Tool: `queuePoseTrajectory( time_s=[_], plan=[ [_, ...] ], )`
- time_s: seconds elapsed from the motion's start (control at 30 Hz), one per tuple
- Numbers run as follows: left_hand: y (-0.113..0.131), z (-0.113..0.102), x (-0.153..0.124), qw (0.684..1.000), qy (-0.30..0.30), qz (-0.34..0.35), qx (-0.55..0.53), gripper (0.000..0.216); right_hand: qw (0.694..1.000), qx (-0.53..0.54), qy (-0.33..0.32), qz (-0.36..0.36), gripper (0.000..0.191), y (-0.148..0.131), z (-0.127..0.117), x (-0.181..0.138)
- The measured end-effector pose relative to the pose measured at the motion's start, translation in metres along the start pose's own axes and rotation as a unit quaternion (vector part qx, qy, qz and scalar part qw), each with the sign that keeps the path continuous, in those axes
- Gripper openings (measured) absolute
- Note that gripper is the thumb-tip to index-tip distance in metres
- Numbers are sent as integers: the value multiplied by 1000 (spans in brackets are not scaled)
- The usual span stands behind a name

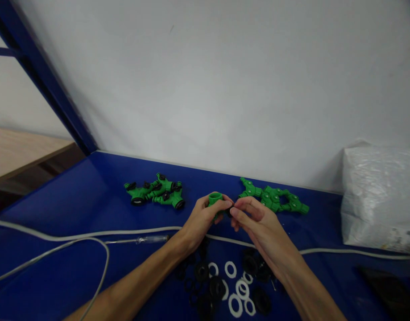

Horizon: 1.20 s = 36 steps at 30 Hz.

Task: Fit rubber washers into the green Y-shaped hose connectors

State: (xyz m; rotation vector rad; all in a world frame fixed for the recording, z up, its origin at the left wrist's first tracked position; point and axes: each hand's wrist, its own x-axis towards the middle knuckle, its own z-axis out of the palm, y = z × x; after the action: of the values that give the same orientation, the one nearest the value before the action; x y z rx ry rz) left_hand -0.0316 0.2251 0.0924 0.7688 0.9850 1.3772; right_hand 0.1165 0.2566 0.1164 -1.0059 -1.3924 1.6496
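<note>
My left hand (201, 220) is closed around a green plastic hose fitting (215, 198), its round open end pointing up. My right hand (254, 220) meets it from the right, fingertips pinched on a small black part (230, 210) pressed against the fitting's side. Both hands hover above the blue table (91, 200). Under my wrists lies a scatter of black rings (218, 285) and white washers (236, 290).
A pile of green fittings with black caps (156, 191) lies at the back left. Bare green fittings (275, 198) lie at the back right. White cables (91, 238) cross the table. A white plastic bag (380, 196) stands at the right. A dark flat object (392, 292) lies near right.
</note>
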Motion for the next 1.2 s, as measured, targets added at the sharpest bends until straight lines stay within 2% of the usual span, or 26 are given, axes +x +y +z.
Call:
queuePoseTrajectory(
  time_s=[0.33, 0.47, 0.53, 0.63, 0.7, 0.77, 0.87, 0.97, 1.13, 1.2],
  plan=[
    [-3, -3, 1, 1000, 5, 5, -15, 16, 1000, -7, -8, -8, 41, 11, 1, 9],
    [4, -2, 0, 998, 16, 2, -68, 17, 1000, -15, -12, -12, 44, -3, -2, 9],
    [8, -2, 0, 994, 28, -7, -101, 18, 999, -43, -6, -24, 40, -17, -13, 0],
    [11, -3, 1, 987, 39, -12, -156, 15, 979, -188, 43, -65, 36, -28, -46, -22],
    [10, -5, 2, 980, 39, -14, -193, 12, 939, -326, 81, -68, 37, -21, -76, -43],
    [9, -6, 3, 976, 38, -19, -216, 10, 893, -420, 129, -96, 34, -3, -106, -66],
    [8, -7, 4, 971, 34, -28, -234, 13, 847, -504, 129, -104, 30, 28, -137, -95],
    [9, -6, 4, 966, 29, -32, -253, 15, 837, -521, 123, -112, 28, 43, -147, -109],
    [13, -7, 6, 959, 27, -29, -281, 14, 849, -507, 100, -112, 27, 42, -148, -106],
    [14, -8, 6, 955, 28, -27, -293, 14, 847, -504, 129, -111, 27, 43, -156, -104]
  ],
)
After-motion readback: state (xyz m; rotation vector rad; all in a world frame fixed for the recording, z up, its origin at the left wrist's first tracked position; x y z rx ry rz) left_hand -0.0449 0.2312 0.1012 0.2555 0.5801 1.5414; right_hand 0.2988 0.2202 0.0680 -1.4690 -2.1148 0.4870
